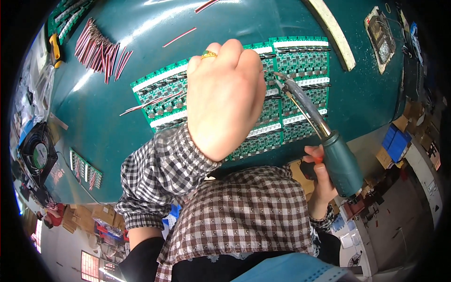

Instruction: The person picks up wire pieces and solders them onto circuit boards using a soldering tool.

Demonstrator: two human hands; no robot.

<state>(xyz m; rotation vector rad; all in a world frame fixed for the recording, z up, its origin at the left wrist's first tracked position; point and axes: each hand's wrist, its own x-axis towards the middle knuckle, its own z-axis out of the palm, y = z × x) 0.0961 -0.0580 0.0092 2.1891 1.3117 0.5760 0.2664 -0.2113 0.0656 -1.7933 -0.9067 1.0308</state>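
Note:
Green circuit board panels [303, 58] with white connector strips and black parts lie side by side on the bench. My left hand [228, 98], a ring on one finger, is closed over their middle; the curled fingertips are hidden beneath it. Several red-and-white wires [152, 103] stick out from its left side across the boards; I cannot tell whether the hand grips them. At the right, my right hand [322, 181] is wrapped round the green handle of a soldering iron [342, 162]. A thin metal tube runs along its shaft, and the tip is over the boards, right of my left hand.
A pile of red-and-white wires [96, 49] lies at the far left, beside a yellow-handled tool [55, 47]. A small board [85, 169] and a black fan [37, 152] sit nearer left. A pale curved strip [331, 30] and a solder-spattered tray [379, 40] are at the far right.

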